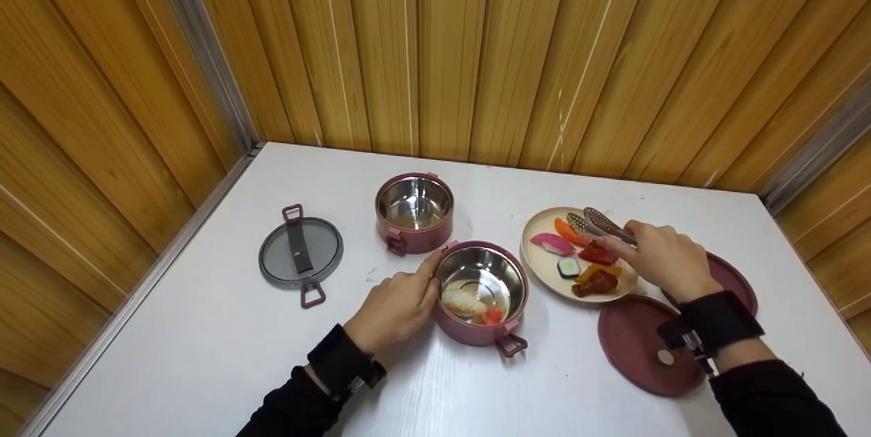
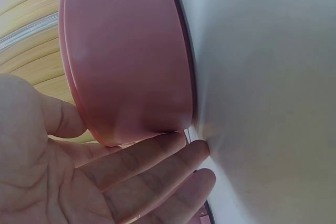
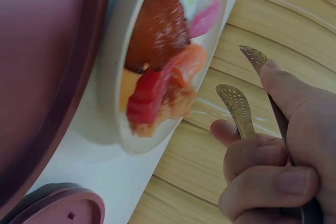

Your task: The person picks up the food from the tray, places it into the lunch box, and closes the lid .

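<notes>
My left hand (image 1: 398, 308) rests against the side of a pink, steel-lined lunch box bowl (image 1: 478, 338); its fingers lie fairly straight along the wall, thumb at the rim. Inside that bowl are a pale piece of food (image 1: 463, 302) and a small red piece (image 1: 492, 316). My right hand (image 1: 663, 256) grips metal tongs (image 3: 239, 109) with perforated tips. The tongs' tips are apart, with nothing between them, over the far side of a cream plate (image 1: 537, 273). On the plate lie pink sushi (image 1: 552, 243), orange sushi (image 1: 570, 231), a maki roll (image 1: 569, 267), a red piece (image 1: 597, 256) and a glazed drumstick (image 1: 595, 283).
A second pink bowl (image 1: 418, 239) stands behind the first. Left of it lies a grey lid (image 1: 299, 253) with clip handles. Two dark red round lids, one nearer (image 1: 639, 342) and one farther (image 1: 738, 284), lie under and beside my right wrist. Wooden panels (image 1: 449, 49) border the table's back.
</notes>
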### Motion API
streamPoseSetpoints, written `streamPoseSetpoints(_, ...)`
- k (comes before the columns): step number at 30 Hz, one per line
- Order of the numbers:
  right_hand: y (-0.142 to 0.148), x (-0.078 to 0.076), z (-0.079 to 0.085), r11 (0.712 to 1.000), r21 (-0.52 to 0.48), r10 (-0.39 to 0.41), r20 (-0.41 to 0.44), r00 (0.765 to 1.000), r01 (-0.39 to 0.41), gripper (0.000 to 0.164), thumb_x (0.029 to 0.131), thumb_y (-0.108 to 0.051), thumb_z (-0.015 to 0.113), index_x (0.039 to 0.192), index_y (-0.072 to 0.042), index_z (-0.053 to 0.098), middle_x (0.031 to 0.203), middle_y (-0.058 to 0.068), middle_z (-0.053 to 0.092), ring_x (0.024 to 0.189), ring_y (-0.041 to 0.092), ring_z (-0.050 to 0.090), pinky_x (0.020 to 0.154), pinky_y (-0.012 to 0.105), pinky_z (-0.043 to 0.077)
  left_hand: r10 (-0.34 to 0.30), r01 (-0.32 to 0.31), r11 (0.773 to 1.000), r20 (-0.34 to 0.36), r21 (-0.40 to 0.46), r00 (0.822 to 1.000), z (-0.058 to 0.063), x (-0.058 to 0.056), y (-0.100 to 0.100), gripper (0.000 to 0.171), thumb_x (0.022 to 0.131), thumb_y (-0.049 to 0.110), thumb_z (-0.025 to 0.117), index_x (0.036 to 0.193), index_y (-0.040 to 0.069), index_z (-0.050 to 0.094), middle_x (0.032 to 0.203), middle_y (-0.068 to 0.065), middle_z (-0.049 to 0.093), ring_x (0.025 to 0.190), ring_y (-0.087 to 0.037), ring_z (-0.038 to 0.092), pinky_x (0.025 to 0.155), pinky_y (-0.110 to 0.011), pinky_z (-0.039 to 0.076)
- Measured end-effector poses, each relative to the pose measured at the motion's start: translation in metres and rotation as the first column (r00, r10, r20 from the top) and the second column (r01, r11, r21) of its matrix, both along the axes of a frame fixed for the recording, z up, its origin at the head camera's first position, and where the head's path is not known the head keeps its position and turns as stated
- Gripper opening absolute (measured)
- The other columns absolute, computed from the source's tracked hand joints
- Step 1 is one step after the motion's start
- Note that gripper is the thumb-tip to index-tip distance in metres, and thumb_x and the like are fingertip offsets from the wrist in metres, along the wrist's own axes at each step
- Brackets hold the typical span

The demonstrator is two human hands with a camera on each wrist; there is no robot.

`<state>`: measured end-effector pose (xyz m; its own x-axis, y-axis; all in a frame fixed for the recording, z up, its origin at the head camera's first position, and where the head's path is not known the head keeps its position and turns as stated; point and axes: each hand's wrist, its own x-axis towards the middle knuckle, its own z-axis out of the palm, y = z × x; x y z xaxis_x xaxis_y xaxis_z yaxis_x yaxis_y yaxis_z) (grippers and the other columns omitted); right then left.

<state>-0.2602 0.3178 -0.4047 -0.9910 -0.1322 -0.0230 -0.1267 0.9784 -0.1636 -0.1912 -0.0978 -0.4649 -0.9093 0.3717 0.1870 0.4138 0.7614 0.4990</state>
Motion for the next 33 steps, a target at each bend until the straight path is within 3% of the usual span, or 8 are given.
streamPoseSetpoints(14, -0.012, 0.002, -0.012, 0.988, 0.152, 0.035, -0.103, 0.994, -0.019, 0.058, 0.104, -0.053, 0.064, 0.113, 0.004, 0.067, 0.079, 0.024, 0.068, 0.064, 0.043, 0.064, 0.050, 0.053, 0.050, -0.009, 0.009, 1.000, -0.024, 0.002, 1.000, -0.002, 0.000, -0.001, 0.050, 0.111, 0.020, 0.046, 0.161, 0.009, 0.046, 0.096, -0.023, 0.078, 0.088, -0.040, 0.079, 0.066, -0.058, 0.060)
streamPoseSetpoints(33, 0.018, 0.005, -0.013, 0.995, 0.097, 0.000, -0.150, 0.989, 0.015, 0.052, 0.105, -0.052, 0.064, 0.094, -0.002, 0.063, 0.068, 0.016, 0.059, 0.057, 0.037, 0.056, 0.045, 0.046, 0.041, 0.002, -0.002, 1.000, -0.019, -0.003, 1.000, -0.001, 0.000, 0.000, 0.050, 0.112, 0.022, 0.045, 0.160, 0.010, 0.046, 0.095, -0.024, 0.078, 0.088, -0.041, 0.078, 0.070, -0.058, 0.062)
